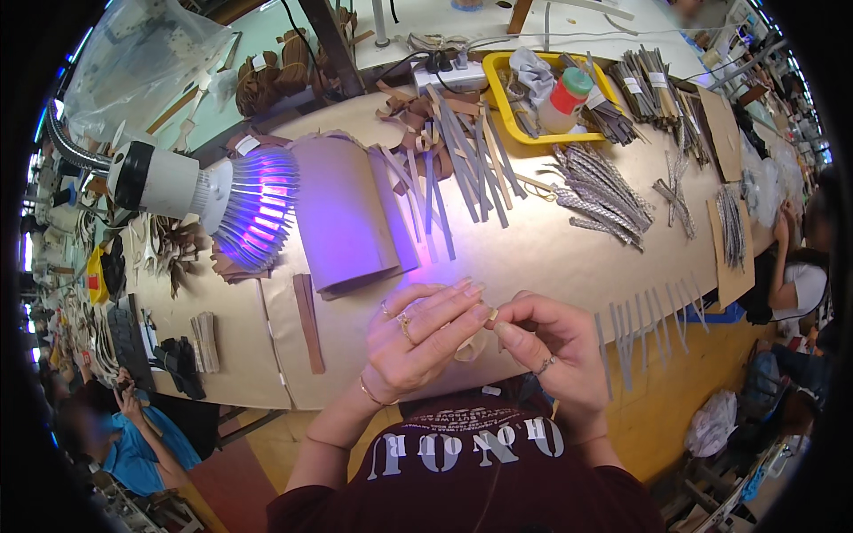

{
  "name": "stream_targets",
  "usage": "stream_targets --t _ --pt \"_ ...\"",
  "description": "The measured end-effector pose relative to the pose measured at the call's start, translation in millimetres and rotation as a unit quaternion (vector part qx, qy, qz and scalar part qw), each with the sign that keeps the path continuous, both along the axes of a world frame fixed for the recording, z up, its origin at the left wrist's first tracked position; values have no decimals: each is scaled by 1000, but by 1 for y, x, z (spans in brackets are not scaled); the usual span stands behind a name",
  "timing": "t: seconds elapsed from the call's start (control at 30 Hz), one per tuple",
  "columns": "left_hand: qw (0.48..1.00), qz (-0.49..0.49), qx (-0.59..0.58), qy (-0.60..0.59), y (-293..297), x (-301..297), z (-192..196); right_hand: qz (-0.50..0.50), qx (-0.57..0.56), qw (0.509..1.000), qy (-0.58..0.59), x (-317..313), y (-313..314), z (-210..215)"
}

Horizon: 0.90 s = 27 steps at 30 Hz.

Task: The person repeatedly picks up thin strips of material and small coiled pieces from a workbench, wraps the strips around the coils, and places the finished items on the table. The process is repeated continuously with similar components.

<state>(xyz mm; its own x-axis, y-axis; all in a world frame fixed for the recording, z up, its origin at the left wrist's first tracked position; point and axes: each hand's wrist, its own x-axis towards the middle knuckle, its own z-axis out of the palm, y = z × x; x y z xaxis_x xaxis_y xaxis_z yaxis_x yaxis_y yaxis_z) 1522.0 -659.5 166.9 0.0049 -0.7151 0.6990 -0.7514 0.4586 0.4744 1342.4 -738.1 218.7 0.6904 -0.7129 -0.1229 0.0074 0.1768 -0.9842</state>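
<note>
Both hands meet over the table's (pixel 551 258) near edge: the left hand (pixel 418 342) and the right hand (pixel 546 342) each pinch one pale strip (pixel 471 345) between fingertips, its loop hanging just below them. One lamp (pixel 209 200) glows violet at left. One yellow tray (pixel 498 98) sits far, holding one red-capped bottle (pixel 566 99). Seven grey strips (pixel 649 324) hang off the right near edge.
</note>
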Motion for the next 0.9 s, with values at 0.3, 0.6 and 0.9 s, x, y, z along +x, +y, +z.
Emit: stream_targets --t 0.3,0.6,0.9 --pt "1000 1 20 -18 2 -2 -1 -11 64 998 -6 -2 1 -2" --pt "1000 5 18 0 -4 -6 -1 -8 -46 999 18 0 -3 -10" --pt "956 -22 129 262 -2 -11 5 -42 -227 971 61 9 4 -15"
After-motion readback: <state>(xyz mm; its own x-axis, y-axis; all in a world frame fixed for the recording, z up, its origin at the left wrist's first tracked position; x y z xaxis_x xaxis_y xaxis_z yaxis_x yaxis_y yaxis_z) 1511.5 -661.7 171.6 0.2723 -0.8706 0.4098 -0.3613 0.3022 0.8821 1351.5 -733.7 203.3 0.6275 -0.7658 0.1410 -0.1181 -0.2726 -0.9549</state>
